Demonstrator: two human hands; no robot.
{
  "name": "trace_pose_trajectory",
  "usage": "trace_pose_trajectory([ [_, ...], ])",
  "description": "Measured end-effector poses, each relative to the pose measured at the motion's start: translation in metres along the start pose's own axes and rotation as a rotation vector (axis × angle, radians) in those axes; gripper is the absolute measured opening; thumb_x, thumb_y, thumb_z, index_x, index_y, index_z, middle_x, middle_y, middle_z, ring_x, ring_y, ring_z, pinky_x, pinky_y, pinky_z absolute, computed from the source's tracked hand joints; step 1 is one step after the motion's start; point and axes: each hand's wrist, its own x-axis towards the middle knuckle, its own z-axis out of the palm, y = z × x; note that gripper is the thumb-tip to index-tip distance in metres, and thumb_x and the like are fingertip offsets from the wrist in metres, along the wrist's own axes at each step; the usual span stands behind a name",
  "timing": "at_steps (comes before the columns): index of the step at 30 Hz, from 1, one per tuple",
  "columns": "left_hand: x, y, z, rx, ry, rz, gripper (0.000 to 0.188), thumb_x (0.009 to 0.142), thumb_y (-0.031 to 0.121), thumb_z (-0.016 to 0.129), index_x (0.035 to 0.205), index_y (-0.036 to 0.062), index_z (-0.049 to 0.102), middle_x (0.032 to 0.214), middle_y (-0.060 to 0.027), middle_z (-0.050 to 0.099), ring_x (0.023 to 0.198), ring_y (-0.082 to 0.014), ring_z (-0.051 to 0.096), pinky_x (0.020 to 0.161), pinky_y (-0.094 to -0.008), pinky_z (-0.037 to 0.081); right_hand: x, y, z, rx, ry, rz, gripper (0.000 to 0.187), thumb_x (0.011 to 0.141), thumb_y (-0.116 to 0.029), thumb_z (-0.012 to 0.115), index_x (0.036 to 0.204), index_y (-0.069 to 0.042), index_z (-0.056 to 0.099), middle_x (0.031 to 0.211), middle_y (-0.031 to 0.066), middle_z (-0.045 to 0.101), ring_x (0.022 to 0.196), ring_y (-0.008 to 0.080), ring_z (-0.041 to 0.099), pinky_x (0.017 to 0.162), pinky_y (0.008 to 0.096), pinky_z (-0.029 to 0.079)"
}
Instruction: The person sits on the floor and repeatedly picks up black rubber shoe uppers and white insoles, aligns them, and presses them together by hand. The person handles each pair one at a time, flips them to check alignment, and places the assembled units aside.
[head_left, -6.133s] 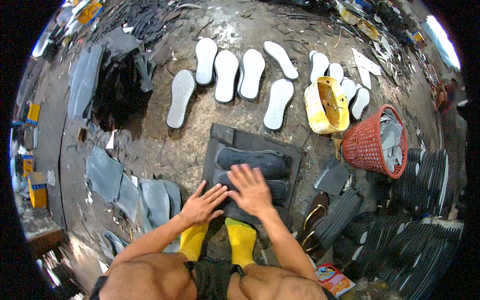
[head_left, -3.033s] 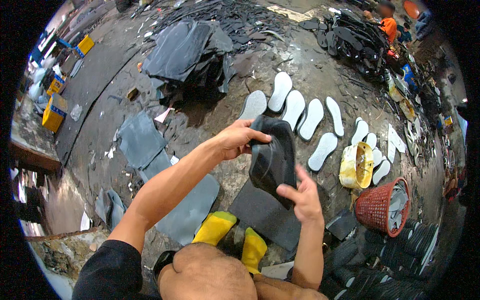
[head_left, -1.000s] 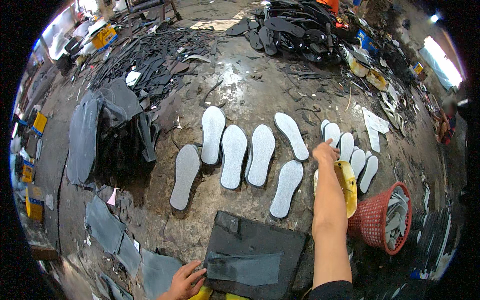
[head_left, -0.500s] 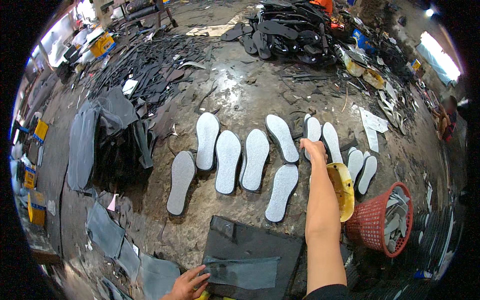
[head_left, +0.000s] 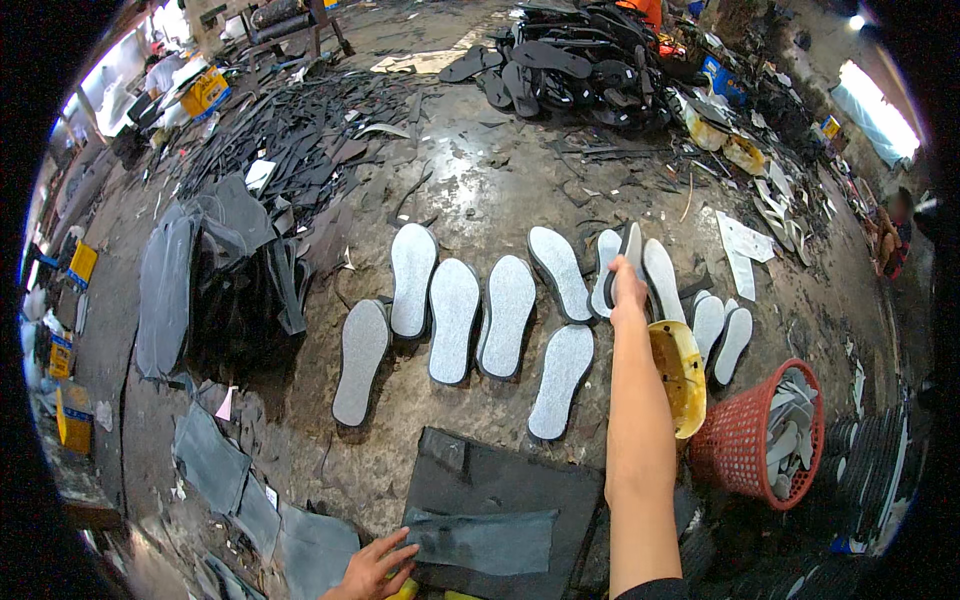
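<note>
My right hand [head_left: 627,287] reaches far out and is closed on the near end of a sole [head_left: 632,246], which is tilted up with its dark edge showing. Right beside it lies another white-topped sole [head_left: 605,262], and a further long sole [head_left: 658,272] is on its right. Fingers spread, my left hand [head_left: 374,568] rests near the front, by the left edge of a dark board [head_left: 445,470]. A thin grey strip of sheet [head_left: 490,541] lies across that board, close to my left fingertips.
Several white-topped soles [head_left: 455,320] lie on the floor. A yellow bowl [head_left: 679,378] and a red basket [head_left: 735,437] of scraps stand right of my forearm. Dark sheets [head_left: 163,300] are stacked at left; a heap of dark soles [head_left: 555,60] is at the back.
My right hand has lifted a sole and tilted it up, uncovering another sole beside it. The left hand stays in place.
</note>
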Motion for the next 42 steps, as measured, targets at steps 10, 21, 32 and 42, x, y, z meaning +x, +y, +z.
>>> trace_pose_trajectory([
  [10,0.058,0.021,-0.014,-0.564,0.137,-0.194,0.059,0.086,0.012,0.079,0.141,0.0077,0.055,0.146,-0.015,0.052,0.128,-0.0319,0.059,0.097,-0.0414,0.055,-0.152,0.044,-0.02,0.629,-1.006,-0.112,0.051,0.075,-0.004,0.061,0.126,-0.004,0.059,0.124,0.009,0.065,0.109,0.0223,0.063,0.097,0.0397,0.052],
  [21,0.113,0.109,-0.077,-0.558,0.32,0.134,0.019,0.082,-0.002,0.078,0.101,0.002,0.078,0.096,-0.0117,0.077,0.093,-0.0209,0.073,0.083,-0.0317,0.057,-0.339,0.146,-0.113,0.549,-0.988,-0.431,0.066,0.074,0.0,0.083,0.133,-0.008,0.055,0.135,0.0147,0.06,0.128,0.0291,0.055,0.111,0.0444,0.043],
  [32,0.07,0.109,-0.066,0.12,0.597,0.582,0.047,0.067,0.009,0.086,0.113,0.0123,0.073,0.119,-0.0074,0.069,0.104,-0.0269,0.067,0.085,-0.0377,0.053,-0.423,0.145,-0.14,0.89,-0.888,-0.015,0.061,0.087,-0.002,0.055,0.146,-0.006,0.044,0.133,0.0176,0.059,0.122,0.0307,0.061,0.095,0.0465,0.057],
  [42,0.061,0.115,-0.079,-1.111,-0.059,-0.226,0.049,0.086,0.014,0.081,0.13,0.0004,0.065,0.125,-0.0096,0.068,0.104,-0.0144,0.065,0.089,-0.0321,0.054,-0.422,0.13,-0.149,0.477,-0.788,-0.25,0.05,0.094,-0.001,0.065,0.141,0.006,0.049,0.105,0.005,0.07,0.089,0.008,0.063,0.078,0.0218,0.05],
])
